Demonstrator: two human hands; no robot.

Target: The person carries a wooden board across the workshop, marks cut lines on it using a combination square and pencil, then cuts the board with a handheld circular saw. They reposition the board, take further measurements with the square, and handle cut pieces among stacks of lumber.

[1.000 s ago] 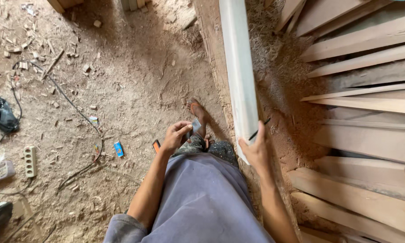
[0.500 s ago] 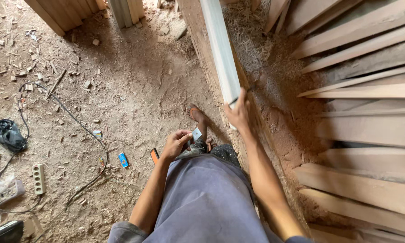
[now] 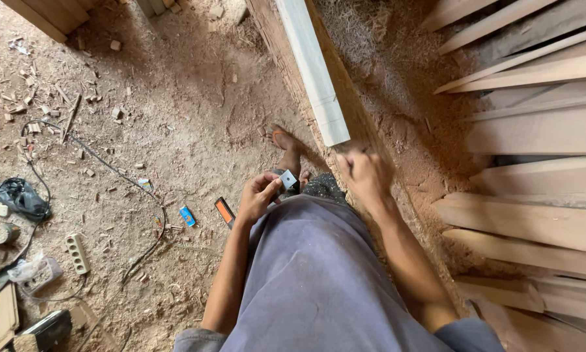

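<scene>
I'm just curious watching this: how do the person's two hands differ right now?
The left hand pinches a small grey metal piece close above the lap; the right hand shows nothing in it that I can make out. The left hand looks sharp in the picture, while the right hand is blurred. The right hand sits just below the end of the pale planed board; the left hand is farther from it. Both are bare.

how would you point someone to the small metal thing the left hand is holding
Start at the long pale planed beam running down the middle of the sawdust floor. Just below its near end, beside the bare foot, the left hand pinches a small grey metal block. It is the only shiny, square-edged piece there; the orange and blue items lie on the floor further left.
</scene>
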